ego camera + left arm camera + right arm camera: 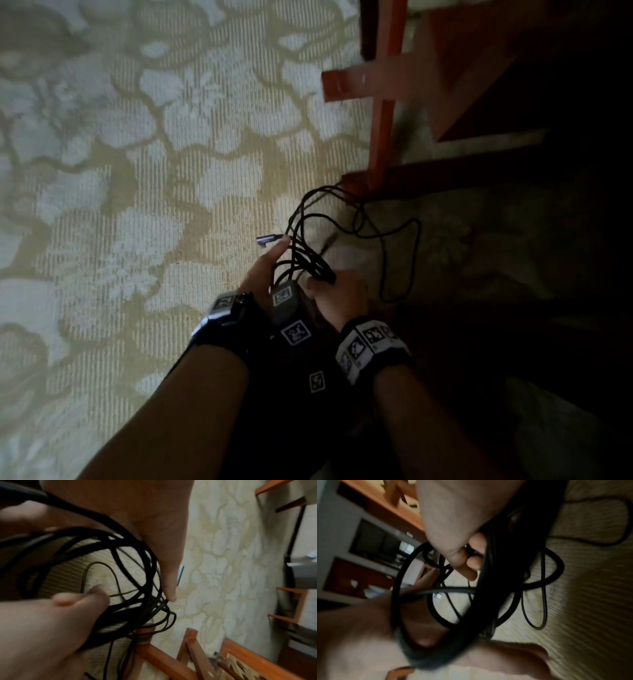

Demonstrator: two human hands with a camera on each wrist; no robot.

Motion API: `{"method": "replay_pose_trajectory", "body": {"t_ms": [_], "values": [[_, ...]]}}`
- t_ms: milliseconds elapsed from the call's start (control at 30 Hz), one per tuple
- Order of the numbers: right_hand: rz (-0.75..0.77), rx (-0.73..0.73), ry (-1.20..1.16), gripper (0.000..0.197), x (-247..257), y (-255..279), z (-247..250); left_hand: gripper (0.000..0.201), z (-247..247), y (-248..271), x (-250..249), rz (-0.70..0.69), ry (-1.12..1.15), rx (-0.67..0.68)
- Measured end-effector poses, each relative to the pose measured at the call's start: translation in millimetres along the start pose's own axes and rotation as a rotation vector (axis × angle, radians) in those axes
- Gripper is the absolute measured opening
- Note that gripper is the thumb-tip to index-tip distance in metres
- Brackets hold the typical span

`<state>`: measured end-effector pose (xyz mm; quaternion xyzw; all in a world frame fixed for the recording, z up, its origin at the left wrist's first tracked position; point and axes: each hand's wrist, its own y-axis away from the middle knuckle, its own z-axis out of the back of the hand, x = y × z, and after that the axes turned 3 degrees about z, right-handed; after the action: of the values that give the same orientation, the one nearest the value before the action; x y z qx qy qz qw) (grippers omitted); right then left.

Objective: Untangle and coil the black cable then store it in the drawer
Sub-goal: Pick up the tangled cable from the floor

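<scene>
Partly gathered, the black cable (310,263) is held above the patterned carpet (137,171) between both hands: several loops are clasped by the curled fingers of the right hand (337,291), while the left hand (263,274), fingers nearly straight, is laid against the far side of the bundle, one connector end (269,238) jutting just beyond its fingertips. Beyond the right hand a loose stretch is seen trailing over the carpet toward the wooden furniture leg (380,137). Coiling is judged about half done, with the slack yet to be wound in and storage untouched, no drawer being identifiable.
</scene>
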<state>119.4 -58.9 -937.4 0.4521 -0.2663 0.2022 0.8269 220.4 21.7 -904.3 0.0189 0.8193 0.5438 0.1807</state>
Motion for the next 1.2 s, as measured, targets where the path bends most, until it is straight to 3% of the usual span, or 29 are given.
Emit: {"method": "replay_pose_trajectory", "body": {"t_ms": [67, 133, 200, 367, 467, 533, 700, 800, 900, 967, 1033, 1100, 1200], "values": [[-0.023, 0.044, -0.084, 0.028, 27, 27, 17, 0.033, -10, 27, -20, -0.045, -0.127, -0.131], [0.028, 0.135, -0.047, 0.023, 61, 59, 43, 0.054, -21, 56, -33, -0.033, -0.222, -0.164], [0.061, 0.186, 0.002, 0.020, 89, 78, 62, 0.055, -32, 79, -44, 0.008, -0.259, -0.116], [0.162, 0.197, 0.239, 0.012, 143, 156, 110, 0.010, -62, 167, -67, -0.083, -0.269, -0.040], [0.176, 0.219, 0.329, 0.010, 155, 208, 125, 0.021, -68, 213, -84, -0.207, -0.372, -0.097], [0.144, 0.194, 0.382, 0.013, 149, 244, 131, 0.017, -71, 245, -89, -0.268, -0.474, -0.144], [0.065, 0.019, 0.497, 0.021, 122, 309, 139, 0.032, -101, 323, -69, -0.442, -0.673, -0.202], [0.232, -0.224, 0.523, 0.025, 121, 337, 147, 0.034, -121, 353, -48, -0.490, -0.937, -0.199], [0.403, -0.504, 0.462, 0.012, 130, 371, 173, 0.037, -142, 384, -29, -0.520, -1.299, -0.139], [0.484, -0.607, 0.385, 0.011, 136, 396, 201, 0.033, -159, 409, -18, -0.490, -1.527, -0.065], [0.573, -0.498, 0.368, 0.004, 144, 417, 223, 0.024, -178, 432, -7, -0.438, -1.689, 0.005], [0.549, -0.335, 0.346, 0.006, 149, 439, 240, 0.027, -202, 464, 5, -0.412, -1.792, 0.062], [0.451, -0.216, 0.142, 0.015, 150, 475, 259, 0.037, -239, 515, 19, -0.608, -1.838, 0.177]]}}
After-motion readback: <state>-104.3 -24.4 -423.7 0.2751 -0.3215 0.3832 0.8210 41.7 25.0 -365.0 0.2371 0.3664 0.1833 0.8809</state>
